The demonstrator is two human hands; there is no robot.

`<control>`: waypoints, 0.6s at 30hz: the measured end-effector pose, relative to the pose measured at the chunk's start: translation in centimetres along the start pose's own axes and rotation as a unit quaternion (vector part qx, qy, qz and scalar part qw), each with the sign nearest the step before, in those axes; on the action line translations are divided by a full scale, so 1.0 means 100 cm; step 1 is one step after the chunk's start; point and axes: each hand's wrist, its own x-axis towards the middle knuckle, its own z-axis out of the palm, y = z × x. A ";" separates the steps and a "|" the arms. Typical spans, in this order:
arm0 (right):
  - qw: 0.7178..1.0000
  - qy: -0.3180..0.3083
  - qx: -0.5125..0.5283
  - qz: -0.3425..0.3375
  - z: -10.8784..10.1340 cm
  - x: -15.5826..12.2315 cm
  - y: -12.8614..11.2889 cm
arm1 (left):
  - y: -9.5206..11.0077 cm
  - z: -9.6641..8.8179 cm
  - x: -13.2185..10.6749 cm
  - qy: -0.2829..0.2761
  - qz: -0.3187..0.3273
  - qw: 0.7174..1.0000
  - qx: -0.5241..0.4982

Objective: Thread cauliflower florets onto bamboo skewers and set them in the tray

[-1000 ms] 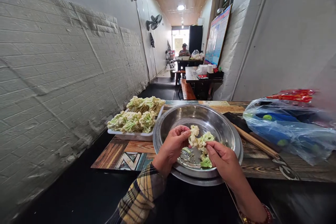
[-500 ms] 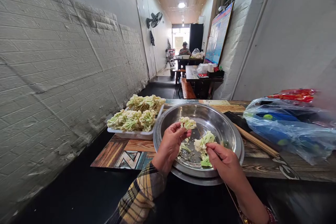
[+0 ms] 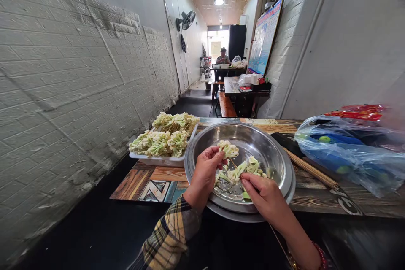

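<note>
Left hand (image 3: 204,173) pinches a cream-white cauliflower floret (image 3: 230,149) above a wide, round steel basin (image 3: 272,147); the right hand (image 3: 264,192) clasps a thin wooden skewer (image 3: 233,163) threaded with pale-green cauliflower (image 3: 237,172). Filled skewers (image 3: 158,143) lie in a white plastic tray (image 3: 160,161) at left; loose green-white pieces (image 3: 222,176) remain in the basin.

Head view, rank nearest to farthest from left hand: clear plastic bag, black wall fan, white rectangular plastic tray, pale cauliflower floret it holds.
1. Pale cauliflower floret: in the left hand.
2. White rectangular plastic tray: left of the hand.
3. Clear plastic bag: far right.
4. Black wall fan: down the room, left.
</note>
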 end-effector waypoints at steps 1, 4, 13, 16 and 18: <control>1.000 0.005 0.002 0.002 0.000 0.000 0.000 | 0.000 0.000 0.000 -0.002 0.003 1.000 0.003; 1.000 0.013 -0.001 0.003 0.001 0.001 0.001 | 0.000 0.000 -0.001 -0.003 0.013 1.000 0.013; 0.999 0.028 -0.040 -0.012 0.002 0.000 0.004 | 0.003 0.004 -0.005 -0.014 0.077 0.994 0.071; 0.997 0.054 -0.055 -0.024 0.003 -0.001 0.007 | 0.003 0.003 -0.005 -0.025 0.057 0.995 0.082; 0.994 0.066 -0.072 -0.042 0.003 -0.001 0.008 | 0.003 0.002 -0.005 -0.040 0.023 0.997 0.066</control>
